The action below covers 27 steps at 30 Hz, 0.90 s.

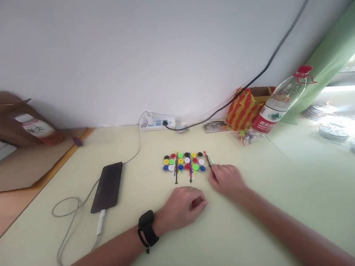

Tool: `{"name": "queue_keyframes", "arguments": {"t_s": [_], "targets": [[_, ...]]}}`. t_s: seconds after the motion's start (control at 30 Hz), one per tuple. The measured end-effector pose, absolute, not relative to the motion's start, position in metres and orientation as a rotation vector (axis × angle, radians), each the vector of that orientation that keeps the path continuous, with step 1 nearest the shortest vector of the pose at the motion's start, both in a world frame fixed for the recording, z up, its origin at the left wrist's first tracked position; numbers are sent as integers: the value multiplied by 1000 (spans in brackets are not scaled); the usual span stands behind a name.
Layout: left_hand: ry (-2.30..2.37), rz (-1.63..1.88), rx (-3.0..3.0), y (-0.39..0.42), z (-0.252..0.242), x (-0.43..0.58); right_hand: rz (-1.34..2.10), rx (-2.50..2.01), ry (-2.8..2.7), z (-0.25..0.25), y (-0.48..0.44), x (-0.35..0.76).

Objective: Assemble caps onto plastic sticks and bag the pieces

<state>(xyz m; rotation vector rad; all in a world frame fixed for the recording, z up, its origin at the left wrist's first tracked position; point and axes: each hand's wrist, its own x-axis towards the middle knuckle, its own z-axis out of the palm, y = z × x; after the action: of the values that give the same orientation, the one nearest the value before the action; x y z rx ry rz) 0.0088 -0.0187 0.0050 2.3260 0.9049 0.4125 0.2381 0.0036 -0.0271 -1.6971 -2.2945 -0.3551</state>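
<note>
On the pale table lie rows of small coloured discs (181,161) in black, red, green, yellow, blue and white. Two bundles of thin plastic arrow-tipped sticks, a left one (176,171) and a right one (191,168), rest across the discs. My right hand (227,180) is closed at the near end of a third small group of arrow sticks (208,158), right of the discs; its fingertips partly hide them. My left hand (183,207), with a ring and a black wristwatch (147,227), rests on the table just below the discs, fingers curled, nothing visible in it.
A dark phone (108,187) with a charging cable lies at left. A power strip (157,122) sits against the wall. At right stand a large water bottle (272,111) and a striped bag (240,111). A cardboard box (26,166) with a smaller bottle (37,127) is at left.
</note>
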Motion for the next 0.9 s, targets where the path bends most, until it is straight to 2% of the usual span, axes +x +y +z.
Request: {"name": "queue_keyframes", "arguments": {"t_s": [0.33, 0.43, 0.57, 0.63, 0.8, 0.9], "targets": [[867, 448, 2393, -18, 6, 8, -471, -1756, -2281, -11, 9, 251], [853, 476, 2464, -20, 4, 8, -225, -1786, -2151, -2, 12, 261], [735, 618, 2780, -26, -6, 10, 515, -1638, -1734, 6, 17, 269], [599, 719, 2933, -28, -11, 12, 765, -1519, -1535, 8, 20, 266], [658, 916, 2901, -24, -15, 19, 875, -1326, -1426, 1, 30, 254], [726, 974, 2818, -20, -13, 20, 682, -1283, -1631, -9, 32, 254]]}}
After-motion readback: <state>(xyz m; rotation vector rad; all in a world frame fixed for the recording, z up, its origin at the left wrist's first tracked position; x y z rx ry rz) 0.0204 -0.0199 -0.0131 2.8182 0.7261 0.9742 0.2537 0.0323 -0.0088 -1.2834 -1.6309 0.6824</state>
